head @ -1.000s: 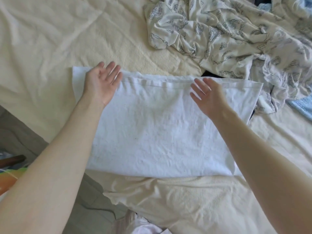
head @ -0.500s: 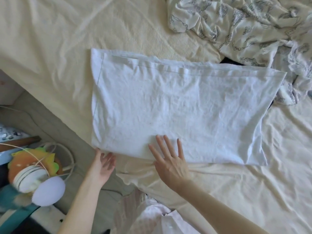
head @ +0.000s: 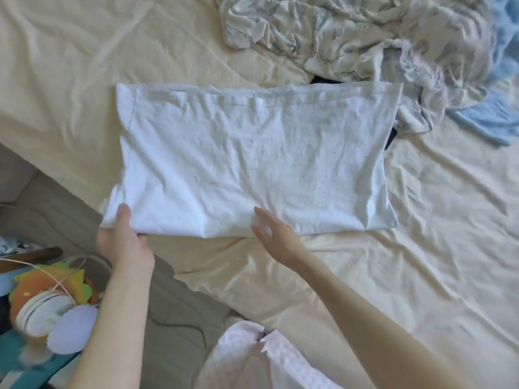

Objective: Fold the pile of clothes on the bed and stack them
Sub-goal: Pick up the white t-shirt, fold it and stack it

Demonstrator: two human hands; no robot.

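Observation:
A white garment (head: 252,158), folded into a wide rectangle, lies flat on the cream bed sheet (head: 421,248). My left hand (head: 123,237) grips its near left corner, thumb on top and fingers underneath, lifting that corner slightly. My right hand (head: 269,234) pinches the near edge around the middle, thumb on top of the cloth. The unfolded pile sits at the far right: a cream printed garment (head: 323,32), a blue cloth (head: 488,119), and a dark item (head: 390,136) peeking from under the white one.
The bed's edge runs diagonally at the lower left, with grey floor (head: 174,318) beyond it. An orange and green toy with a white disc (head: 47,304) lies on the floor. A pink-white cloth (head: 261,357) shows at the bottom centre.
Both hands came back from the far edge of the white garment to its near edge. They now hold the near edge, the left one lifting its corner.

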